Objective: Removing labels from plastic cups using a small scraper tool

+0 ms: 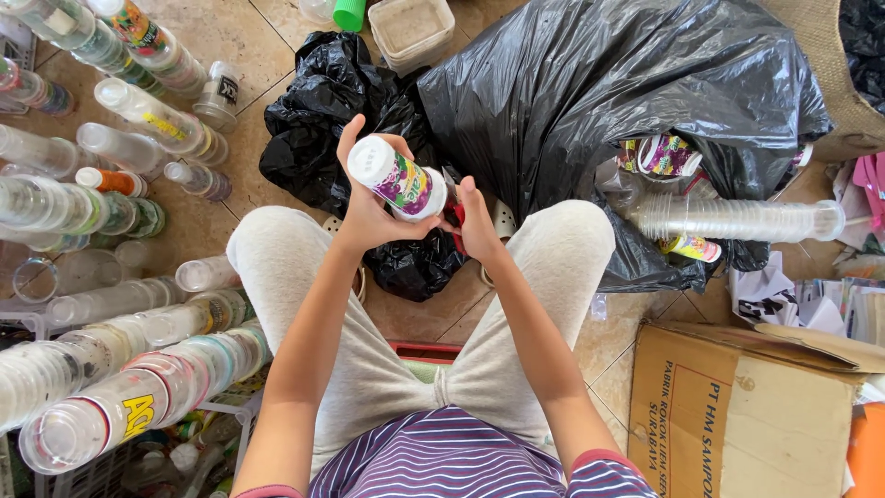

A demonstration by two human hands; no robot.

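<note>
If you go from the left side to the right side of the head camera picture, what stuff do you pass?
Stacked clear cups → small black bag → left hand holding a cup → right hand → big black bag → cardboard box.

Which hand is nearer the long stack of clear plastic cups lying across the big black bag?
Right. The right hand sits closer to the clear cup stack, with bag between them; the left hand, holding the white-capped purple-labelled bottle, is farther off.

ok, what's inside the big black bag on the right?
At the mouth of the big black bag, a stack of clear plastic cups sticks out, with printed cups beside it. Deeper contents are covered by the plastic.
</note>
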